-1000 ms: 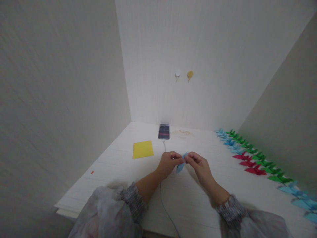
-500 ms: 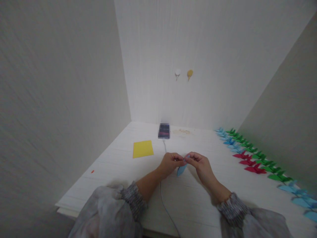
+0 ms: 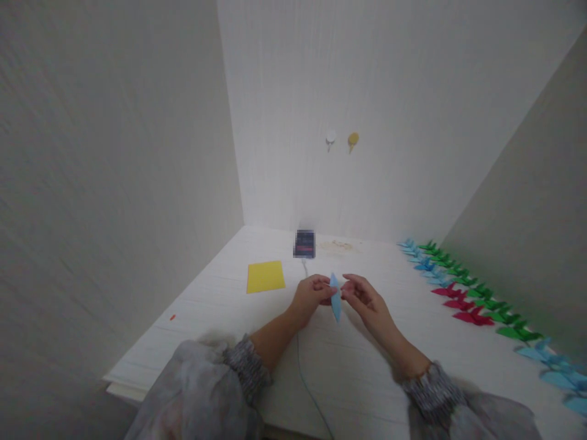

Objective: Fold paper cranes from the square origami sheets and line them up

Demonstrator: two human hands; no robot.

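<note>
My left hand (image 3: 312,297) pinches a light blue piece of folded paper (image 3: 336,302) between thumb and fingers. The paper is narrow and pointed at both ends, and it stands nearly upright above the table. Just to its right is my right hand (image 3: 364,299), with its forefinger and thumb apart and the other fingers loosely bent. Its fingertips are close to the paper's right edge, and no paper shows between them. To the left of my left hand, a yellow square of paper (image 3: 266,277) lies flat.
Rows of folded paper cranes in green (image 3: 479,289), red (image 3: 472,316) and blue (image 3: 426,264) line the table's right side. A blurred dark device (image 3: 305,244) stands at the back, its cable (image 3: 305,379) running toward me. Two hooks (image 3: 353,139) are on the back wall. A small orange scrap (image 3: 172,317) lies left.
My right fingers have let go of the blue paper and moved slightly apart from it. The paper has turned from slanted to nearly upright in my left hand.
</note>
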